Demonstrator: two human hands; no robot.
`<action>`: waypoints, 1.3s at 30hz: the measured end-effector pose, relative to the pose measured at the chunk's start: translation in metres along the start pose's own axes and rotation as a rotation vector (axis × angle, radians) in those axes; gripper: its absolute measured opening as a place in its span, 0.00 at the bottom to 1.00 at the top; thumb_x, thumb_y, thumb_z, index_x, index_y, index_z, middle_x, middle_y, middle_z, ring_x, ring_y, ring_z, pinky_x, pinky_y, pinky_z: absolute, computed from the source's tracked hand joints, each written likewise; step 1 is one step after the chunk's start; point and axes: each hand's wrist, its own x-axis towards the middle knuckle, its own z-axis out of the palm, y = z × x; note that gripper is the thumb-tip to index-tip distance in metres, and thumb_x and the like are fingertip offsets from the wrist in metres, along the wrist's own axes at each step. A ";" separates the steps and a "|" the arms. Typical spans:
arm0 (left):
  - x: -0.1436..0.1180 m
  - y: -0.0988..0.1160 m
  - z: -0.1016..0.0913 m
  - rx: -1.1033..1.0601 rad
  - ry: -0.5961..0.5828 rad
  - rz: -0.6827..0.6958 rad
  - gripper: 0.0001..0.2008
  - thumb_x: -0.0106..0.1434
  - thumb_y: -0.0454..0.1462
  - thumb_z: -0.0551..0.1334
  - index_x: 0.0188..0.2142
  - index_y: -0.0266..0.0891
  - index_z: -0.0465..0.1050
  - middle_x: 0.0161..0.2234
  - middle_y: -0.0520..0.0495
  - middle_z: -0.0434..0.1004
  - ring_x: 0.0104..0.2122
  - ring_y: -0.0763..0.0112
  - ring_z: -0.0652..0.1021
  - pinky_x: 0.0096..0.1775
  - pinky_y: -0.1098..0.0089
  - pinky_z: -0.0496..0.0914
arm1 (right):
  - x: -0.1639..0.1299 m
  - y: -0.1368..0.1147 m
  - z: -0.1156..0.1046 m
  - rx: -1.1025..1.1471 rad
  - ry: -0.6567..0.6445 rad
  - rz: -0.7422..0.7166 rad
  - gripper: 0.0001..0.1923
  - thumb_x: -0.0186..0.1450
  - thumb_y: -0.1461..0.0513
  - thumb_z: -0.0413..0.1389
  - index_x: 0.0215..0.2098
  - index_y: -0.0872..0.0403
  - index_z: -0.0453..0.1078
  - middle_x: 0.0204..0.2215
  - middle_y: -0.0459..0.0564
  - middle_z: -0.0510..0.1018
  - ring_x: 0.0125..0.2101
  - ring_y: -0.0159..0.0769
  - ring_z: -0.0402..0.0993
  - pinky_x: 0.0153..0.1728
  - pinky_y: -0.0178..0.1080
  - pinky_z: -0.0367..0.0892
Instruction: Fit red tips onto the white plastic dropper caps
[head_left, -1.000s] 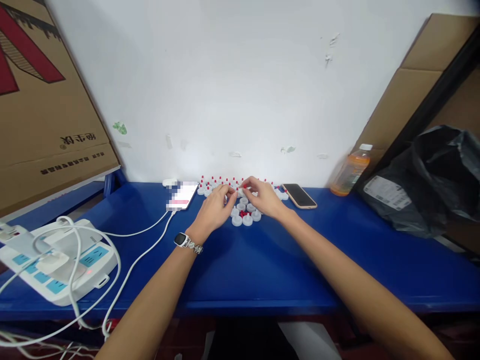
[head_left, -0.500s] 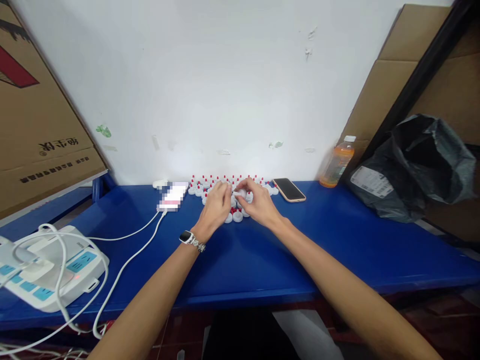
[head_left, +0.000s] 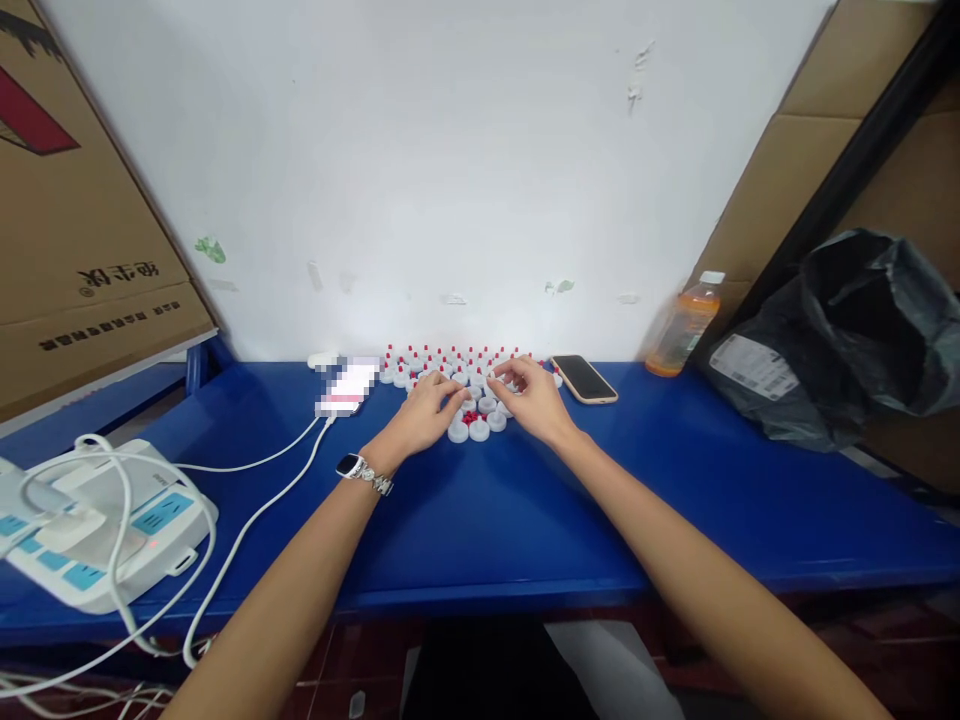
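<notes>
Many white plastic nozzle caps stand in a cluster on the blue table, those at the back with small red tips (head_left: 427, 352). Nearer the front are white caps without red on top, such as a front cap (head_left: 478, 430). A small heap of loose red tips (head_left: 469, 417) lies among them. My left hand (head_left: 431, 410), with a watch (head_left: 350, 465) at its wrist, reaches over the left of the cluster, thumb and fingers apart. Over the right side is my right hand (head_left: 534, 402), its thumb and bent index finger apart at the caps. I see nothing held in either hand.
A phone (head_left: 585, 379) lies right of the caps, and a charging phone (head_left: 349, 388) lies left. Farther right stand an orange drink bottle (head_left: 684, 325) and a dark plastic bag (head_left: 787, 345). A power strip (head_left: 142, 540) with white cables sits at left, below a cardboard box (head_left: 97, 220).
My hands were close together around a white cap; now they are apart over the cluster. The left hand has moved left and its thumb has spread. More front caps show between them.
</notes>
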 end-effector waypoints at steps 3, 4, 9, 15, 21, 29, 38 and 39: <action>-0.002 -0.003 -0.010 -0.002 0.005 -0.018 0.20 0.72 0.47 0.48 0.42 0.41 0.76 0.37 0.45 0.71 0.42 0.61 0.72 0.48 0.60 0.67 | 0.004 -0.002 0.002 0.046 -0.052 0.015 0.06 0.61 0.60 0.57 0.35 0.54 0.74 0.28 0.46 0.76 0.29 0.33 0.70 0.33 0.37 0.65; -0.004 -0.005 -0.014 -0.003 0.008 -0.030 0.20 0.72 0.47 0.49 0.41 0.41 0.76 0.37 0.45 0.72 0.41 0.62 0.72 0.46 0.61 0.67 | 0.006 -0.003 0.004 0.051 -0.067 0.017 0.06 0.61 0.60 0.57 0.34 0.54 0.74 0.28 0.46 0.77 0.28 0.33 0.70 0.33 0.36 0.65; -0.009 -0.019 -0.027 0.012 0.036 -0.114 0.18 0.71 0.46 0.49 0.39 0.40 0.75 0.37 0.45 0.75 0.35 0.65 0.74 0.41 0.64 0.67 | 0.033 -0.004 0.027 -0.033 -0.165 -0.037 0.06 0.62 0.62 0.57 0.33 0.54 0.76 0.29 0.47 0.80 0.30 0.33 0.73 0.35 0.36 0.65; -0.014 -0.029 -0.020 0.037 -0.025 -0.194 0.12 0.68 0.42 0.54 0.36 0.39 0.73 0.33 0.46 0.77 0.30 0.66 0.75 0.32 0.68 0.66 | 0.055 0.000 0.051 -0.363 -0.462 -0.117 0.07 0.61 0.63 0.57 0.31 0.53 0.78 0.31 0.48 0.82 0.33 0.37 0.76 0.39 0.38 0.63; -0.015 -0.031 -0.019 0.022 -0.033 -0.196 0.10 0.67 0.38 0.53 0.38 0.40 0.72 0.36 0.44 0.79 0.33 0.65 0.77 0.35 0.68 0.67 | 0.059 -0.002 0.053 -0.424 -0.529 -0.125 0.08 0.63 0.58 0.57 0.35 0.51 0.78 0.31 0.47 0.82 0.35 0.39 0.76 0.45 0.42 0.61; -0.017 -0.042 -0.025 0.177 0.034 -0.325 0.10 0.67 0.39 0.53 0.33 0.40 0.71 0.31 0.41 0.79 0.32 0.60 0.78 0.34 0.66 0.66 | 0.074 -0.008 0.094 -0.559 -0.462 -0.037 0.11 0.59 0.54 0.60 0.32 0.52 0.78 0.35 0.54 0.81 0.46 0.50 0.70 0.51 0.51 0.56; -0.015 -0.020 -0.030 0.116 0.136 -0.251 0.13 0.71 0.44 0.50 0.35 0.41 0.68 0.34 0.43 0.79 0.32 0.62 0.78 0.34 0.66 0.65 | 0.063 -0.018 0.076 -0.364 -0.282 -0.057 0.08 0.62 0.59 0.56 0.36 0.53 0.75 0.40 0.53 0.79 0.44 0.45 0.72 0.48 0.48 0.62; -0.014 -0.014 -0.030 0.074 0.166 -0.212 0.14 0.72 0.45 0.50 0.36 0.41 0.67 0.34 0.44 0.78 0.32 0.63 0.77 0.34 0.67 0.65 | 0.058 -0.019 0.068 -0.293 -0.269 -0.077 0.07 0.62 0.60 0.56 0.37 0.53 0.74 0.39 0.52 0.80 0.42 0.43 0.73 0.47 0.45 0.64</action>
